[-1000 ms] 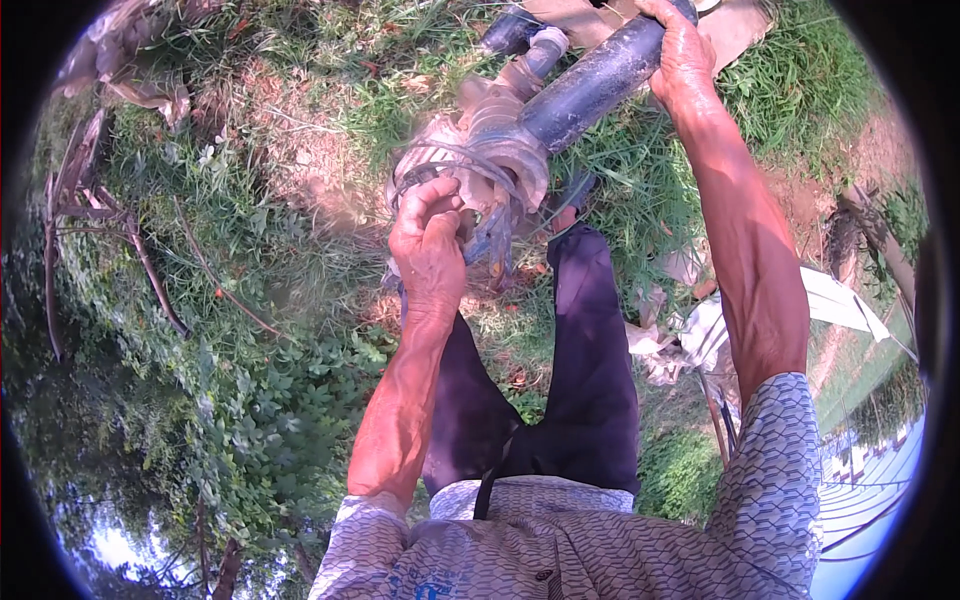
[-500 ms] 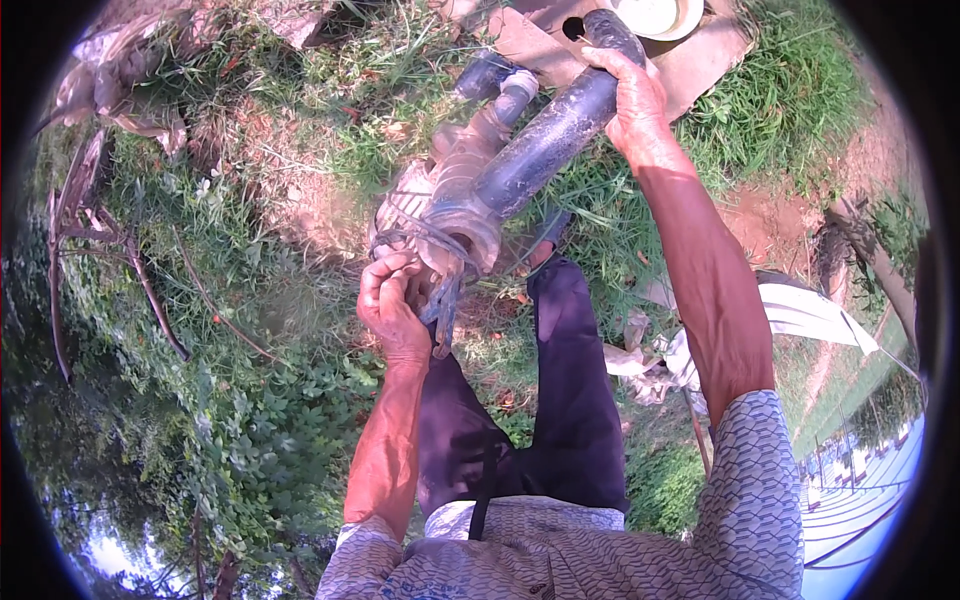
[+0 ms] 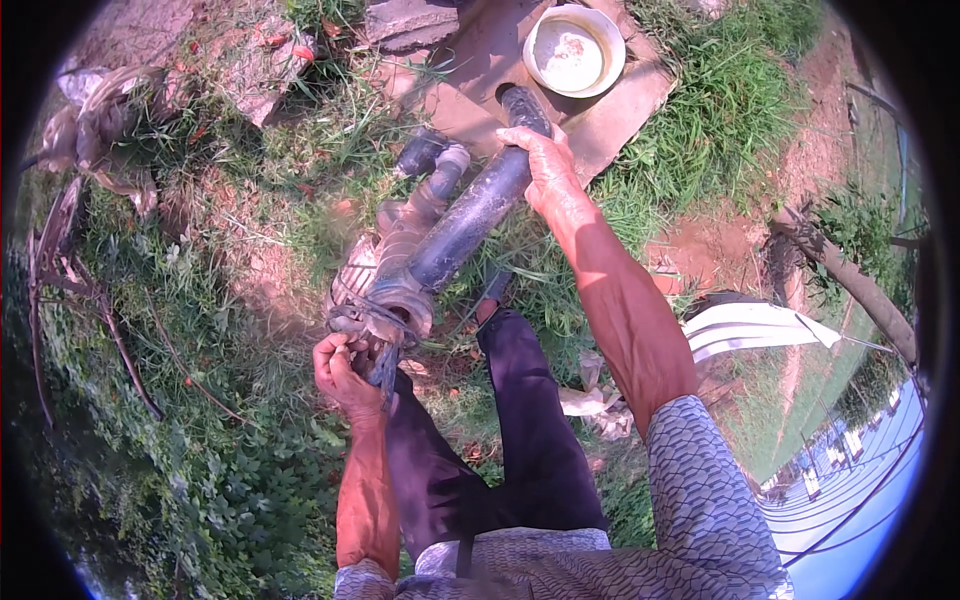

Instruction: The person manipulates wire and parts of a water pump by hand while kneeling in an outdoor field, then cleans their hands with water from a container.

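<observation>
A dark pipe (image 3: 470, 225) runs from a hole in a flat slab (image 3: 470, 90) down to a wire-wrapped joint (image 3: 390, 310) on a dusty pump-like body (image 3: 400, 235). My right hand (image 3: 545, 170) grips the upper part of the pipe. My left hand (image 3: 345, 370) is closed on the wire strands hanging just below the joint. My dark trouser legs (image 3: 520, 420) stand right behind the joint.
A pale bowl (image 3: 573, 52) with whitish content sits on the slab near the pipe's top. Grass and bare red soil surround the spot, with dry branches (image 3: 80, 300) at the left, stones (image 3: 260, 70) at the top left and a white sheet (image 3: 750, 328) at the right.
The pipe and joint sit lower and further left in view. My left hand has dropped from the top of the joint to the wire under it. My right hand stays on the pipe.
</observation>
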Motion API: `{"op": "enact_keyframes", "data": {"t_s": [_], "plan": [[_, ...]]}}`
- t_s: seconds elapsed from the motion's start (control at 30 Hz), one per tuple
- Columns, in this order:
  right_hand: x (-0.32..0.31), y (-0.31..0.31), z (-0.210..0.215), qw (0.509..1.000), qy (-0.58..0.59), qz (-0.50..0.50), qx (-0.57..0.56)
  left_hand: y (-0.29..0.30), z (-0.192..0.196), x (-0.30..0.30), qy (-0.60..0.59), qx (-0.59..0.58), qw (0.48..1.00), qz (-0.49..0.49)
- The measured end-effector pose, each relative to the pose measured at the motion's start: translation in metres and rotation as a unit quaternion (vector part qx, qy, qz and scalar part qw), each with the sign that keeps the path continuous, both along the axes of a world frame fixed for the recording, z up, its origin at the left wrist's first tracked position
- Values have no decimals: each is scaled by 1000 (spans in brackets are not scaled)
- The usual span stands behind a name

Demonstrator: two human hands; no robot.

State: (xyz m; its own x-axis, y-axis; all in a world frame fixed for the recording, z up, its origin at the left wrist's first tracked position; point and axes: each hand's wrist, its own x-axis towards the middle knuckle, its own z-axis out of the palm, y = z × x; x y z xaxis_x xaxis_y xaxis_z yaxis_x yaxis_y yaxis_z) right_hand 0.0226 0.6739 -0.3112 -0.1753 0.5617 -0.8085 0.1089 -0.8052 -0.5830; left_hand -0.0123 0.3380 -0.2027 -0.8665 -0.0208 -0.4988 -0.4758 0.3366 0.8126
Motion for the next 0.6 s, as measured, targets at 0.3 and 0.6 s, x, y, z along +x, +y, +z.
{"op": "enact_keyframes", "data": {"t_s": [0.3, 0.6], "plan": [[12, -16, 41, 990, 83, -59, 102, -6, -2, -2, 36, 24, 999, 8], [8, -20, 59, 992, -42, -10, 118, -15, -5, -1, 13, 74, 993, 89]]}}
